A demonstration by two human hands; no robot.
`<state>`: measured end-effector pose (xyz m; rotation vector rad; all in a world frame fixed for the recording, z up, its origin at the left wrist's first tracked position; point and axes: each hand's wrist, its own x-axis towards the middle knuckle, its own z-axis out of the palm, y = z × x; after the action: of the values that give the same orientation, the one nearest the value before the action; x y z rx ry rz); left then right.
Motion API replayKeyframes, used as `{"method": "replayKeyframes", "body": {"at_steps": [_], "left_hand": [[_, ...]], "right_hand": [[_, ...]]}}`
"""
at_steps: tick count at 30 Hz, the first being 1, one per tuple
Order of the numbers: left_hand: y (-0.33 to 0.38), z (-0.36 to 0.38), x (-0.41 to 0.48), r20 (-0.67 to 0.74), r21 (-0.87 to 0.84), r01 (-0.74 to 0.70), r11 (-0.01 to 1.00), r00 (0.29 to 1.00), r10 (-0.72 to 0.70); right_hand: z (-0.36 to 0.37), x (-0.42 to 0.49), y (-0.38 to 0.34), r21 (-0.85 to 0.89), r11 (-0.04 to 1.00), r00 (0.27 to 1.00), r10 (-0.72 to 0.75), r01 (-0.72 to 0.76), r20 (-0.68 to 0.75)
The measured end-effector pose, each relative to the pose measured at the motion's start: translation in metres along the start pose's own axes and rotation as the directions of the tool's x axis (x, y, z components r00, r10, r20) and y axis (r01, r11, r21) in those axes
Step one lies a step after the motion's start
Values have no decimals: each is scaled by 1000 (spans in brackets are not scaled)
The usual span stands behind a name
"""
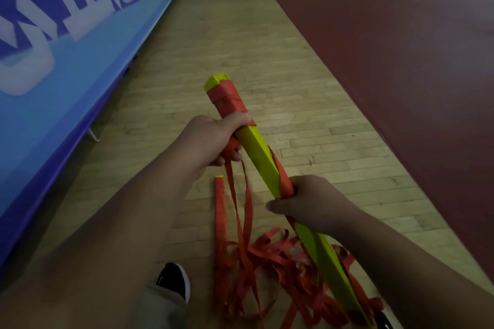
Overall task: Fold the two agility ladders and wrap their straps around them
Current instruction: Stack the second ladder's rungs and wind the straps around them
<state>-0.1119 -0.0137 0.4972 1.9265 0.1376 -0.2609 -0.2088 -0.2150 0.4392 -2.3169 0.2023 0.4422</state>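
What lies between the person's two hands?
Head view: from left hand to right hand runs the yellow folded ladder, mostly bare, one red strap crossing near the right hand.

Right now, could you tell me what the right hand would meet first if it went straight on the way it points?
The right hand would likely meet the hanging straps, then the left hand; depth unclear.

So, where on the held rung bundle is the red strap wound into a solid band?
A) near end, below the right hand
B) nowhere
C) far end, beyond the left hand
C: red strap turns cover the far end of the bundle, beyond the left hand.
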Motion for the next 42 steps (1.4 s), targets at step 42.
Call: {"method": "replayKeyframes", "body": {"at_steps": [42], "left_hand": [[-19, -28, 21, 78, -12, -36, 999, 996, 37]], "right_hand": [[0, 1, 5, -77, 995, 980, -78, 64, -184]]}}
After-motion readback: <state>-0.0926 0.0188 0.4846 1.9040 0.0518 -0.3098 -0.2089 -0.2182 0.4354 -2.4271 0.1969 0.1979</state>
